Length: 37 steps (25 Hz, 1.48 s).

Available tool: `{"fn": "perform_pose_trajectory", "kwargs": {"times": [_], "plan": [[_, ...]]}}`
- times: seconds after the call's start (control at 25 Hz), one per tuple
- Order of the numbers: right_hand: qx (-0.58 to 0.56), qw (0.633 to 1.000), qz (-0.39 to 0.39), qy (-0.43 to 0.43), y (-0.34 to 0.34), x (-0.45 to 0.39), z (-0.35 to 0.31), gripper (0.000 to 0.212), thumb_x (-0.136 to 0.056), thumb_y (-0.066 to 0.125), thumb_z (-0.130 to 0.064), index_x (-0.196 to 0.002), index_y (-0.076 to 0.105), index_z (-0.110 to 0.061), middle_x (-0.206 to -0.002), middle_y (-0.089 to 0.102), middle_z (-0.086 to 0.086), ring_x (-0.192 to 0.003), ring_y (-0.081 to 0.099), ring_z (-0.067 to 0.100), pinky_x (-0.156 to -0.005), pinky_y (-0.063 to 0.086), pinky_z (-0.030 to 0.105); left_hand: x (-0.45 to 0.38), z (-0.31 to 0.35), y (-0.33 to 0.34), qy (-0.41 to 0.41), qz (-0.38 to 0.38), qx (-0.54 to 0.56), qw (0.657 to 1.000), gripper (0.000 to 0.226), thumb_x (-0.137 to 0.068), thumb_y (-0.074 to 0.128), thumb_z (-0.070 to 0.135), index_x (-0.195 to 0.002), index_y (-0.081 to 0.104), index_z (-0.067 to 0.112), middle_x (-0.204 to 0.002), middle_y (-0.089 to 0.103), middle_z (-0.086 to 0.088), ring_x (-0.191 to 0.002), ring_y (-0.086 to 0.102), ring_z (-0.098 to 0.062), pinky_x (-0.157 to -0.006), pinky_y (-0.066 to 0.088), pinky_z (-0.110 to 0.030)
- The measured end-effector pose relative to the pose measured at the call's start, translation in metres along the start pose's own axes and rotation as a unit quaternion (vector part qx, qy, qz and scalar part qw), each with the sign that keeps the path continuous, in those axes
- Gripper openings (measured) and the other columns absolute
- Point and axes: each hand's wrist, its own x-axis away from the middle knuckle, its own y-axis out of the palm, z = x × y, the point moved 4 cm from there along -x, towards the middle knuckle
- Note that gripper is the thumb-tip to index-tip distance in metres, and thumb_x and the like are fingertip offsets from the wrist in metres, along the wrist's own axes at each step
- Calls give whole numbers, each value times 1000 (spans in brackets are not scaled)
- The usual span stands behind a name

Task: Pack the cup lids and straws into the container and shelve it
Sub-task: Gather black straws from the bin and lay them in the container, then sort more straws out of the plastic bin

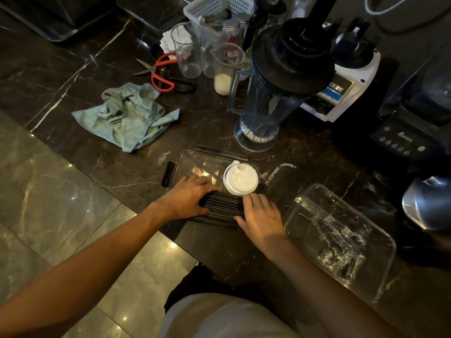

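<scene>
A clear rectangular container (192, 162) with black side clips sits on the dark marble counter. A stack of white cup lids (240, 181) stands in its right half. A bundle of black straws (223, 206) lies across its near side. My left hand (189, 200) grips the left end of the straws, fingers curled over them. My right hand (261, 215) rests on their right end with the thumb along the near side. A few more black straws (219, 151) lie on the counter just behind the container.
A second clear tub (341, 240) holding crumpled plastic wrap sits to the right. Behind stand a blender jug (275, 93), blender bases, measuring cups (188, 52), red scissors (161, 71) and a green cloth (129, 113). The counter edge runs diagonally at left, with floor below.
</scene>
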Motion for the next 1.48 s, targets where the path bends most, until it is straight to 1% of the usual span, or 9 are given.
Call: {"fn": "perform_pose_trajectory", "kwargs": {"times": [0.32,0.6,0.84,0.96,1.04,1.16,1.28,1.4,1.48], "plan": [[15,999,32,-22,3,21,3,40,-91,72,-28,-125,62,-10,-124,64,12,-116,61,31,-96,54,45,-9,15,2,-18,-25,-67,997,76,-85,73,43,-152,39,32,-152,44,-1,-139,40,-23,-117,29,-47],[-23,986,161,-39,-19,51,18,34,-87,79,-25,-116,69,-8,-113,70,10,-104,68,27,-87,59,41,-9,18,4,-35,-32,-59,997,79,-83,75,47,-150,38,33,-148,48,-1,-139,41,-23,-117,31,-49],[-70,973,218,18,-26,93,56,30,-91,74,-25,-113,71,-4,-110,72,12,-100,69,26,-86,58,38,-10,26,5,-51,-55,-88,993,83,-84,73,50,-155,34,30,-148,46,-4,-138,42,-27,-118,28,-50],[-122,960,239,81,-30,115,86,28,-92,71,-24,-112,70,-4,-107,72,11,-99,68,24,-86,59,37,-9,36,-5,-60,-54,-106,991,82,-84,72,53,-154,35,30,-152,44,-4,-140,41,-27,-119,28,-50],[-162,946,246,137,-32,128,109,27,-93,70,-23,-113,70,-5,-107,71,10,-99,68,23,-84,60,39,-7,45,-17,-74,-49,-93,992,78,-85,72,53,-152,39,30,-151,45,-5,-140,43,-27,-118,32,-50],[-237,911,214,260,-31,146,144,26,-96,69,-20,-120,67,-8,-116,67,7,-103,68,24,-83,60,42,-15,82,-42,-40,13,-6,999,62,-90,72,44,-145,52,25,-148,51,-6,-128,56,-26,-107,49,-45],[-251,891,145,350,-21,154,177,27,-99,67,-22,-123,66,-12,-122,69,8,-113,66,25,-91,56,42,-39,139,-48,41,63,170,982,41,-90,75,35,-127,67,20,-121,68,0,-103,67,-12,-89,58,-35],[-234,898,19,372,-6,150,198,24,-100,62,-22,-121,63,-11,-120,70,13,-109,68,32,-86,53,38,-69,196,-25,86,25,253,963,32,-90,77,23,-120,70,14,-100,68,6,-86,67,-9,-81,56,-24],[-224,898,-54,375,2,148,204,27,-99,61,-20,-123,60,-10,-124,68,16,-114,65,35,-94,53,42,-82,228,-5,78,-42,283,955,29,-93,73,18,-122,68,13,-96,64,12,-86,64,-4,-78,49,-10]]}}
